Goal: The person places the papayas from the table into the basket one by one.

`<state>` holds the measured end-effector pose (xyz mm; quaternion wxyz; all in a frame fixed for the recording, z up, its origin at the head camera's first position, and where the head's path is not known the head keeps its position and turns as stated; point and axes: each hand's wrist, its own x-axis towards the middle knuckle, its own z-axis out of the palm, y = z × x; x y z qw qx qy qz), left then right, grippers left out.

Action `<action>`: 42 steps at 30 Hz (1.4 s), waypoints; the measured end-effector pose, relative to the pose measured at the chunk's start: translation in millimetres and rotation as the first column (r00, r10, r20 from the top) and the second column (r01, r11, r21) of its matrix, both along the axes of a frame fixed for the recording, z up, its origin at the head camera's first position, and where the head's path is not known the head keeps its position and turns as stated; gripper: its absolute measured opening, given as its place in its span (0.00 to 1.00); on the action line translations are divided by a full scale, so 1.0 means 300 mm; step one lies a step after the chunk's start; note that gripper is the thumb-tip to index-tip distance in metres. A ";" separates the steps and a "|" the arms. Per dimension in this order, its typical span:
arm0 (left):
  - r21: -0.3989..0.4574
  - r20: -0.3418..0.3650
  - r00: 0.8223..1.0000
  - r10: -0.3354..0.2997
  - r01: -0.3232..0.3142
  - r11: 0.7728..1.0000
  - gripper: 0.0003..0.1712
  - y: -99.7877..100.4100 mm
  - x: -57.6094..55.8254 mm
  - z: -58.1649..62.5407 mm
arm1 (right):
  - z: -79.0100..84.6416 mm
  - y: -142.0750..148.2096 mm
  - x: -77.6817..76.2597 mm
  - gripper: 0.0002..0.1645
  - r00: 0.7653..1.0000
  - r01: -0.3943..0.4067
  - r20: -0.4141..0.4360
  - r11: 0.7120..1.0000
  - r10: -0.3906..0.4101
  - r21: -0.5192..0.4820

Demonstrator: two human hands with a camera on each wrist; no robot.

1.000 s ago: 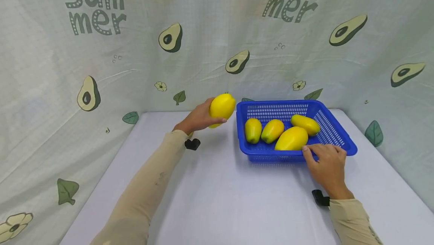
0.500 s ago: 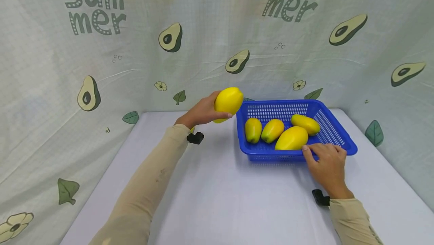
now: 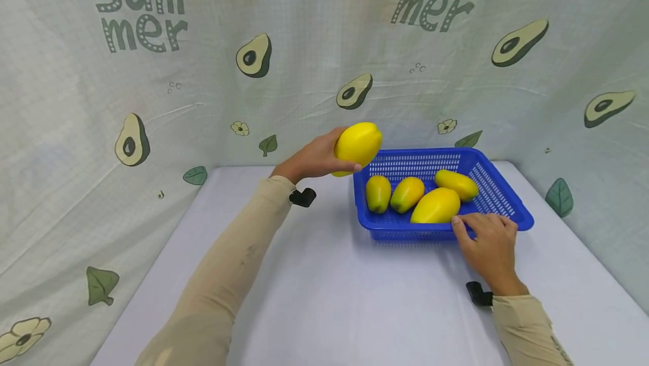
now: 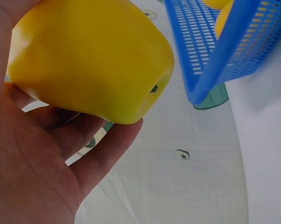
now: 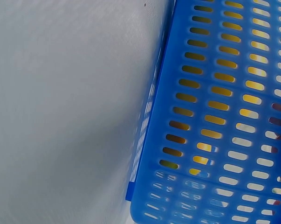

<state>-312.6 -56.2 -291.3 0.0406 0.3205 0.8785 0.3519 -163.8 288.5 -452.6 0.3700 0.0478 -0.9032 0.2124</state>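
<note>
In the head view, my left hand (image 3: 316, 156) holds up a large yellow mango (image 3: 359, 143), thumb below and fingers behind it. It is raised at the back left corner of a blue plastic basket (image 3: 392, 235), overlapping the rim in this view. The left wrist view shows the mango (image 4: 93, 60) close up, with a small green stem spot at one end and the fingers curled under it. My right hand (image 3: 489, 248) grips the basket's front rim near its right corner. Several yellow mangoes (image 3: 436, 206) lie inside the basket, some with greenish ends.
The basket stands on a table with a white cloth (image 3: 355, 309), toward the back right. Behind and beside the table hangs a pale curtain (image 3: 304, 28) printed with avocados, leaves and lettering. A black wrist mount (image 3: 302, 197) sticks out at the left wrist, another at the right.
My left hand has carried the mango rightward and a little upward, from left of the basket to its back left corner. The right hand and the basket stay where they were.
</note>
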 end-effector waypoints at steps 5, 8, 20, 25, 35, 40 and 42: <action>-0.008 -0.005 0.999 -0.051 0.051 0.999 0.57 0.037 0.002 0.025 | -0.003 0.002 0.000 0.16 1.000 0.001 0.001 1.000 -0.001 0.000; -0.019 -0.005 0.997 -0.078 0.078 0.997 0.57 0.056 0.007 0.039 | -0.002 0.002 -0.001 0.16 1.000 0.002 0.003 1.000 -0.002 0.000; -0.078 -0.036 0.987 -0.155 0.152 0.985 0.56 0.113 0.013 0.132 | 0.007 0.003 0.004 0.17 0.999 0.010 0.040 1.000 -0.010 -0.002; -0.144 -0.061 0.978 -0.198 0.188 0.972 0.53 0.143 0.027 0.162 | 0.005 0.003 0.004 0.17 0.999 0.007 0.049 1.000 -0.007 -0.005; -0.190 -0.074 0.963 -0.260 0.242 0.951 0.53 0.213 0.048 0.177 | -0.001 0.006 0.003 0.16 1.000 0.000 0.028 1.000 0.000 -0.005; -0.183 -0.071 0.962 -0.263 0.246 0.952 0.55 0.235 0.053 0.174 | 0.001 0.008 0.002 0.16 1.000 -0.009 0.022 1.000 0.009 -0.005; -0.180 -0.077 0.961 -0.266 0.249 0.952 0.55 0.241 0.054 0.175 | 0.002 0.009 0.002 0.16 1.000 -0.011 0.024 1.000 0.011 -0.007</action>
